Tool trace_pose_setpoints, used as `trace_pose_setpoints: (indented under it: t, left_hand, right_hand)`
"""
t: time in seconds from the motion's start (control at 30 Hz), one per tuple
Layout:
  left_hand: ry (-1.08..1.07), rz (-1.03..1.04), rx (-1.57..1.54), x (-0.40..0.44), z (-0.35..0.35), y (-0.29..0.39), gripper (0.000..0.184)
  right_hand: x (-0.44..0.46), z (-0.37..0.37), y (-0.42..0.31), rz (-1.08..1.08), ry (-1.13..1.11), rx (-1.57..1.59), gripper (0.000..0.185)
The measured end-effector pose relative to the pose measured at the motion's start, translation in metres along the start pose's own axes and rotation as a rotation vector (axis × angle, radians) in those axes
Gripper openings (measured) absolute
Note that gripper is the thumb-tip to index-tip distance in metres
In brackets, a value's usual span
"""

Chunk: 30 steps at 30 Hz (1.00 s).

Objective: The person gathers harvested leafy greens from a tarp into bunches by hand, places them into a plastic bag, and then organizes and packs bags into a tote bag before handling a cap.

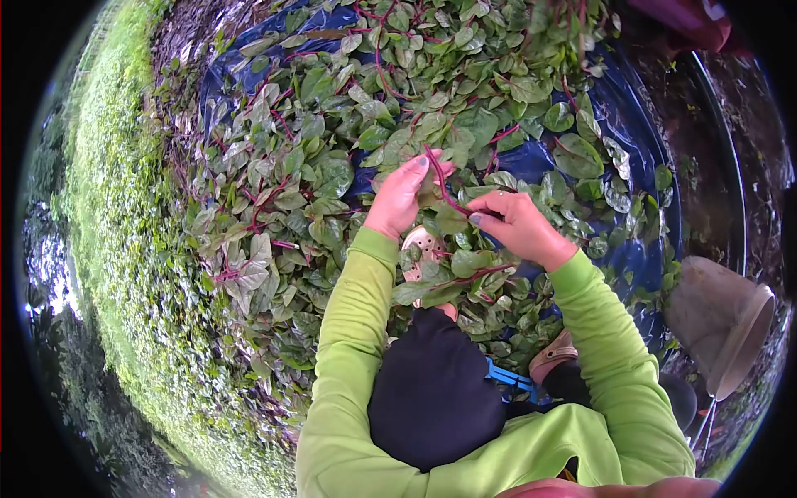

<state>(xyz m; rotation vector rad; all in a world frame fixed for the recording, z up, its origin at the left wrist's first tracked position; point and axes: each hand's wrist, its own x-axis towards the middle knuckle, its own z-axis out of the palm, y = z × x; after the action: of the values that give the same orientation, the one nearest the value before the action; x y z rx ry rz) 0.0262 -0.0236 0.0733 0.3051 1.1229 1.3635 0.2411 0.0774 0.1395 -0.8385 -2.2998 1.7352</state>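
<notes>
A purple-red stem with green leaves (448, 193) is stretched between my two hands above a spread of leafy cuttings. My left hand (403, 197) is closed around its upper end, thumb on the near side and fingers partly hidden behind. Lower down, my right hand (521, 226) pinches the same stem between thumb and forefinger. Loose red-stemmed leafy cuttings (324, 174) lie all around both hands. One more cutting with a purple stem (473, 275) rests just below my hands, over my light clog (422, 253).
Beneath the cuttings lies a blue plastic sheet (627, 124). A grey bucket (710, 319) leans on its side at the right. Some blue strap-like piece (510, 378) is beside my knee. Low green plants (124, 249) grow along the left. Dark red fabric (685, 21) shows at top right.
</notes>
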Motion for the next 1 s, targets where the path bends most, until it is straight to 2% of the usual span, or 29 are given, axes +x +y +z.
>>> trace_pose_setpoints:
  t: [0.03,0.1,0.17,0.2,0.27,0.3,0.33,0.4,0.43,0.53,0.6,0.73,0.77,0.87,0.9,1.0]
  left_hand:
    - [0.010,-0.031,-0.045,0.000,0.004,0.000,0.048]
    - [0.025,-0.009,0.093,0.003,0.000,-0.010,0.037]
    - [0.093,0.053,0.197,0.005,-0.002,-0.025,0.026]
    - [0.170,0.245,0.540,0.005,-0.006,-0.027,0.024]
    - [0.315,0.628,1.231,0.006,-0.018,-0.029,0.019]
    - [0.416,0.713,1.444,0.010,-0.036,-0.032,0.012]
    - [0.492,0.625,1.354,0.008,-0.049,-0.029,0.014]
    - [0.374,0.521,1.265,-0.001,-0.073,-0.022,0.026]
    - [0.295,0.359,1.298,-0.008,-0.063,-0.011,0.055]
    - [0.030,0.121,0.310,-0.030,0.009,0.019,0.081]
    - [-0.215,0.101,0.342,-0.021,0.017,0.007,0.098]
    - [-0.272,0.110,0.062,-0.015,0.023,0.001,0.088]
    - [-0.233,0.131,0.055,-0.015,0.024,-0.003,0.059]
    - [-0.296,0.067,0.033,-0.014,0.026,-0.012,0.034]
    - [-0.199,0.080,0.237,-0.015,0.027,-0.014,0.026]
    - [-0.169,0.092,0.375,-0.020,0.023,-0.013,0.032]
  right_hand:
    - [-0.001,-0.002,-0.004,0.043,-0.016,-0.002,0.020]
    - [-0.002,-0.004,-0.014,0.129,-0.050,-0.003,0.019]
    - [0.000,-0.002,-0.002,0.018,0.003,-0.100,0.024]
    - [0.000,-0.001,0.001,-0.038,0.027,-0.145,0.026]
    - [-0.003,-0.001,0.001,0.084,0.046,-0.005,0.026]
    - [-0.005,-0.001,0.001,0.147,0.057,0.064,0.025]
    - [-0.006,-0.001,0.001,0.138,0.071,0.066,0.025]
    - [-0.009,-0.003,0.001,0.122,0.108,0.064,0.024]
    - [-0.008,-0.004,0.001,0.083,0.121,0.024,0.023]
    - [-0.002,-0.002,0.000,-0.008,0.132,-0.076,0.022]
    - [0.002,0.002,0.000,-0.019,0.109,-0.128,0.022]
    - [0.001,0.012,0.003,0.021,0.059,0.099,0.023]
    - [0.000,0.013,0.005,0.068,0.068,0.126,0.023]
    - [0.000,0.011,0.010,0.112,0.089,0.149,0.025]
    - [0.001,0.009,0.011,0.107,0.095,0.145,0.026]
    - [-0.001,0.005,0.007,0.128,0.069,0.131,0.026]
